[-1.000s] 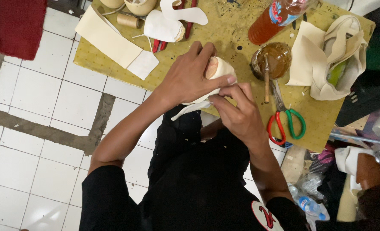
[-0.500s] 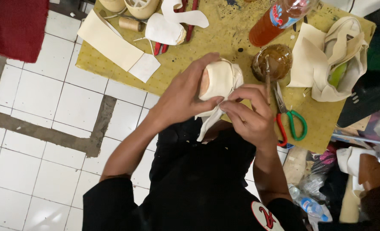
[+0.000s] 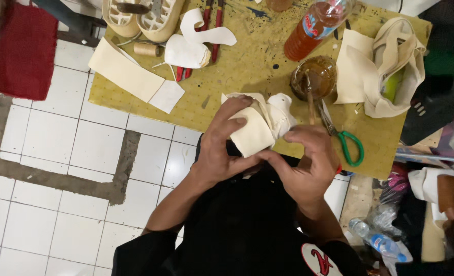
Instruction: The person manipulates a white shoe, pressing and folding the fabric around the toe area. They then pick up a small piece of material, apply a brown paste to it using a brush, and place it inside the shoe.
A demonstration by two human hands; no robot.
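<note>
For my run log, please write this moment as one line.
left hand: grips cream leather piece | right hand: pinches its edge | nearby: green scissors, glue jar

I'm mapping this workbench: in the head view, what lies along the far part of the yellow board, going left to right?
Cream strip → thread spool → red-handled pliers → orange bottle → cream fabric bag.

A low yellow pegboard work board [image 3: 247, 66] on white floor tiles [image 3: 84, 148] carries green-handled scissors [image 3: 345, 138], a glue jar [image 3: 316, 76], an orange drink bottle [image 3: 313, 28], cream sheets [image 3: 130, 74], a thread spool [image 3: 146, 49] and a canvas bag [image 3: 385, 66].
</note>
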